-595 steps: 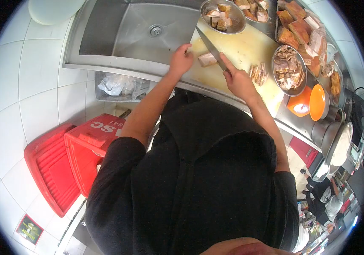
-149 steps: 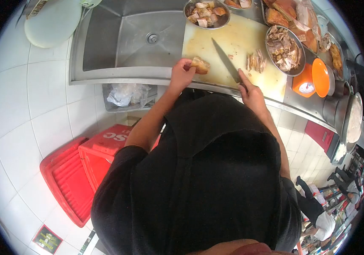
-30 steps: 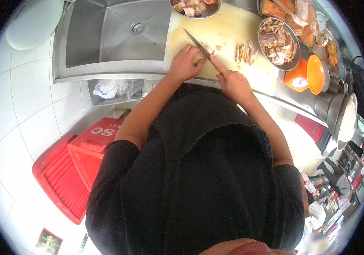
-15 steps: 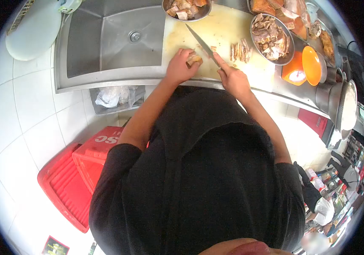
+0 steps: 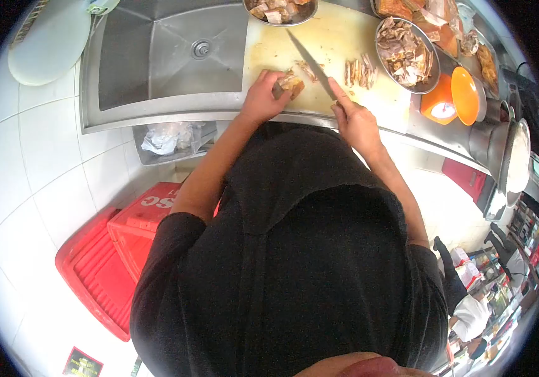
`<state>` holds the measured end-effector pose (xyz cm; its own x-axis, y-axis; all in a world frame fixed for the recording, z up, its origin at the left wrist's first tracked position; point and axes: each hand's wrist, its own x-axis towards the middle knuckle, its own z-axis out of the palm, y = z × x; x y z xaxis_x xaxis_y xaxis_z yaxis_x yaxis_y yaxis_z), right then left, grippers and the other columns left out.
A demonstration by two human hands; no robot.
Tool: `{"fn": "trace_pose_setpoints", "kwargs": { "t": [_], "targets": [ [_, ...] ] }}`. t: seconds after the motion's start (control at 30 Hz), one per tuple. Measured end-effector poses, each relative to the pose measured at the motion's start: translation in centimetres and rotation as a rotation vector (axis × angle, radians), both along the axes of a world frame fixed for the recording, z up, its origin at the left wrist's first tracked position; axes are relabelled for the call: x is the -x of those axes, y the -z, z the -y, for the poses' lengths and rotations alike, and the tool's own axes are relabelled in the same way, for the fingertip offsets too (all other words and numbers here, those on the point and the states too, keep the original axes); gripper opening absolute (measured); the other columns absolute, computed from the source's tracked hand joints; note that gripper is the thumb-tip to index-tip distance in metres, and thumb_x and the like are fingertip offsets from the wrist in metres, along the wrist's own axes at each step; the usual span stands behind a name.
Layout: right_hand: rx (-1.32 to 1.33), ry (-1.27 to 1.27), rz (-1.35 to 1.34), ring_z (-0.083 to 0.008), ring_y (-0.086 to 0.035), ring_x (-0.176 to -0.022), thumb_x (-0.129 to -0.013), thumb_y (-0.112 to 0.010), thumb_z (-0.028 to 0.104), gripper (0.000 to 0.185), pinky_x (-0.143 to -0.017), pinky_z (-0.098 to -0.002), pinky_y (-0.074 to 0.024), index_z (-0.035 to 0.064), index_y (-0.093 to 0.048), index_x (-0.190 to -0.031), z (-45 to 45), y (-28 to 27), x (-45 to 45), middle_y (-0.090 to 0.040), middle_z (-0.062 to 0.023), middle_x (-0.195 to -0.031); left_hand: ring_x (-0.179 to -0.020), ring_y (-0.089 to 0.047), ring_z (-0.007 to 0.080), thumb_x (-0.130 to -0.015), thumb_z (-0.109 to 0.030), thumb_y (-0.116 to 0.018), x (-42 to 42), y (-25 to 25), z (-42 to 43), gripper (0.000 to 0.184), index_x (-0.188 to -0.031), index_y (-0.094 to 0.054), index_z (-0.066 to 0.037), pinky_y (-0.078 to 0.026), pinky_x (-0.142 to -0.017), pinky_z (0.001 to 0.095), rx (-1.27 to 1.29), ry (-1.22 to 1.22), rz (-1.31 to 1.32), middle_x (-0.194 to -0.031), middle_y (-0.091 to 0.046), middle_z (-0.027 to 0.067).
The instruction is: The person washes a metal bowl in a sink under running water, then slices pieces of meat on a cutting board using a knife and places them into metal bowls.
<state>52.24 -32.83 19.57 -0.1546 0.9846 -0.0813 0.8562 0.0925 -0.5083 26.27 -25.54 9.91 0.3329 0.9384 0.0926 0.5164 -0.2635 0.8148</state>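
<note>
My left hand (image 5: 263,98) curls around a chunk of cooked meat (image 5: 291,86) on the pale cutting board (image 5: 351,38). In my right hand (image 5: 358,125) is a knife (image 5: 310,63), its blade pointing away and to the left, a little apart from the chunk. Some cut meat pieces (image 5: 308,70) lie between the chunk and the blade. Right of the knife, a row of meat strips (image 5: 360,71) rests on the board. A steel bowl (image 5: 434,72) of sliced meat stands at the board's right side; another bowl (image 5: 291,22) with meat chunks sits at its far edge.
A steel sink (image 5: 175,56) adjoins the board on the left. To the right stand an orange scale (image 5: 439,107) and stacked metal pots (image 5: 486,138). Larger meat pieces (image 5: 448,31) lie at the back right. Red crates (image 5: 96,273) are on the floor, lower left.
My right hand and the knife have shifted right, away from the chunk. My left hand stays around the chunk, and more of the chunk shows. The whole view has shifted slightly.
</note>
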Motion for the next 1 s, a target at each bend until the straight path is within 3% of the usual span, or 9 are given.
{"fn": "trace_pose_setpoints", "kwargs": {
  "t": [0.4, 0.5, 0.7, 0.8, 0.9, 1.0],
  "targets": [
    [0.16, 0.021, 0.067, -0.0427, -0.072, -0.081, -0.1, -0.064, 0.02, 0.069, -0.076, -0.0521, -0.0585, 0.0381, -0.036, -0.161, 0.2, -0.2, -0.8, -0.074, -0.0231, -0.093, -0.115, -0.064, 0.0374, -0.087, -0.028, -0.079, -0.6, -1.5, -0.3, 0.046, -0.127, -0.066, -0.009, -0.054, -0.097, 0.0441, -0.156, 0.052, -0.051, -0.125, -0.061, 0.0173],
    [0.158, 0.063, 0.065, -0.0424, -0.072, -0.083, -0.1, -0.063, 0.02, 0.069, -0.076, -0.0522, -0.0583, 0.0383, -0.036, -0.161, 0.4, 0.9, -1.7, -0.074, -0.0237, -0.093, -0.117, -0.064, 0.0363, -0.087, -0.03, -0.079, -0.4, -1.5, -0.5, 0.046, -0.128, -0.069, -0.01, -0.054, -0.098, 0.0432, -0.152, 0.083, -0.078, -0.128, -0.062, 0.0172],
    [0.133, 0.147, 0.111, -0.0397, -0.072, -0.08, -0.1, -0.063, 0.02, 0.069, -0.076, -0.0509, -0.0584, 0.0385, -0.037, -0.161, 0.5, 0.1, -2.6, -0.073, -0.0213, -0.088, -0.117, -0.063, 0.0369, -0.088, -0.033, -0.078, -0.2, -1.6, -0.6, 0.048, -0.13, -0.068, -0.012, -0.053, -0.099, 0.0441, -0.108, 0.1, -0.116, -0.129, -0.062, 0.0167],
    [0.113, 0.06, 0.144, -0.039, -0.072, -0.078, -0.099, -0.064, 0.02, 0.069, -0.075, -0.0502, -0.0587, 0.0386, -0.038, -0.16, 0.2, -0.7, -1.9, -0.073, -0.0204, -0.087, -0.103, -0.066, 0.0345, -0.091, -0.036, -0.077, -0.6, -2.1, -0.4, 0.035, -0.113, -0.073, -0.009, -0.055, -0.089, 0.0441, -0.214, 0.062, -0.077, -0.114, -0.065, 0.0136],
    [0.125, 0.005, 0.169, -0.0397, -0.072, -0.079, -0.098, -0.065, 0.02, 0.069, -0.075, -0.05, -0.059, 0.0386, -0.039, -0.16, -0.2, -0.8, -1.8, -0.073, -0.021, -0.087, -0.116, -0.063, 0.0375, -0.088, -0.034, -0.077, -0.2, -1.6, -0.4, 0.048, -0.13, -0.068, -0.011, -0.054, -0.098, 0.0443, -0.143, 0.108, -0.129, -0.128, -0.062, 0.0169],
    [0.116, -0.021, 0.104, -0.0414, -0.072, -0.081, -0.097, -0.066, 0.019, 0.07, -0.076, -0.0505, -0.059, 0.0379, -0.04, -0.159, 0.0, -0.4, -1.7, -0.073, -0.0228, -0.088, -0.117, -0.063, 0.037, -0.088, -0.033, -0.077, -0.1, -1.2, -0.4, 0.048, -0.13, -0.068, -0.011, -0.053, -0.099, 0.0438, -0.124, 0.113, -0.132, -0.128, -0.062, 0.0174]
  ]
}}
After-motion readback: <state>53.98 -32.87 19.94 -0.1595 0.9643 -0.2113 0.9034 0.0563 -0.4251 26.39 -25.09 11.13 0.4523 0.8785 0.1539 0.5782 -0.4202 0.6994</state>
